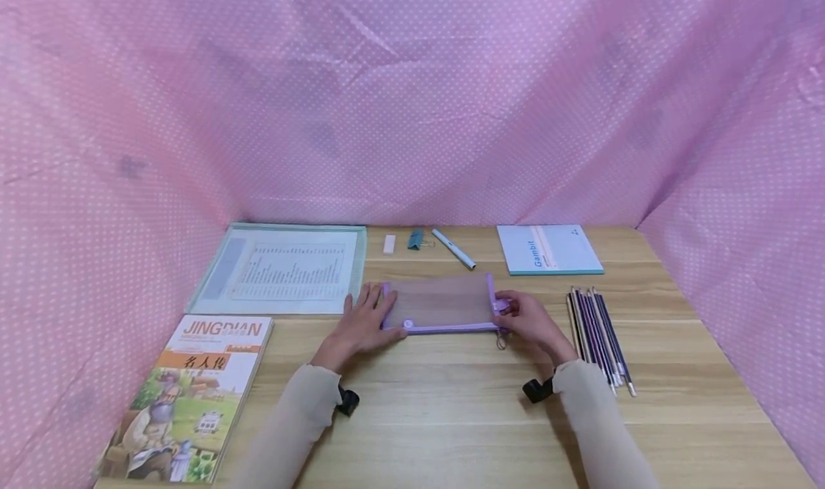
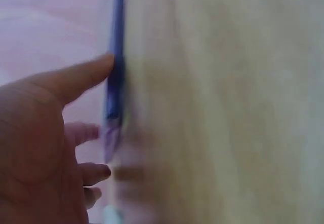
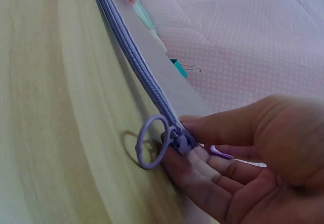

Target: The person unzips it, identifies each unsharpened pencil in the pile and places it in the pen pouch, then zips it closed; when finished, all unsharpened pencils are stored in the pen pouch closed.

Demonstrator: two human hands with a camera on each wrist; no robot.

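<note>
Both arms wear long beige sleeves (image 1: 303, 417) — snug, plain. A black strap clip (image 1: 348, 401) sits at each wrist, just behind the bare hands.

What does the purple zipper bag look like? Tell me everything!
The zipper bag is a flat, see-through mesh pouch with purple edging, lying on the wooden table. Its purple zipper runs along the near edge, with a ring pull at the right end. The left hand rests on its left end; the right hand pinches the zipper end.
</note>
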